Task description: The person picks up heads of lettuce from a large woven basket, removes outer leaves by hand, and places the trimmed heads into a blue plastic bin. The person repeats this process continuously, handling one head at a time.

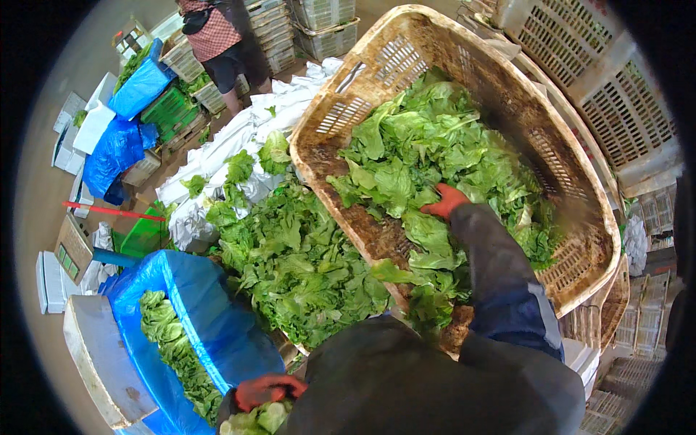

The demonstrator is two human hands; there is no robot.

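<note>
My right hand [447, 202], in a red glove, reaches into a large dirt-stained plastic crate [348, 223]. Its fingers touch loose green lettuce leaves [397, 185] heaped there; whether they grip a leaf is hidden. At the bottom of the view, my left hand [269, 390], also red-gloved, curls over pale-stemmed lettuce heads [258, 418] held against my forearm. Left of the crate spreads a pile of loose leaves [304, 261]. A box lined with blue plastic sheeting [217, 304] stands near my left arm, with lettuce heads [174, 348] packed inside.
White plastic sheeting [239, 141] runs behind the leaf pile. A foam box wall [103, 359] is at the lower left. Stacked slatted crates [576, 49] rise at the right. A person [215, 38] in a checked garment stands at the back, near more crates [326, 32].
</note>
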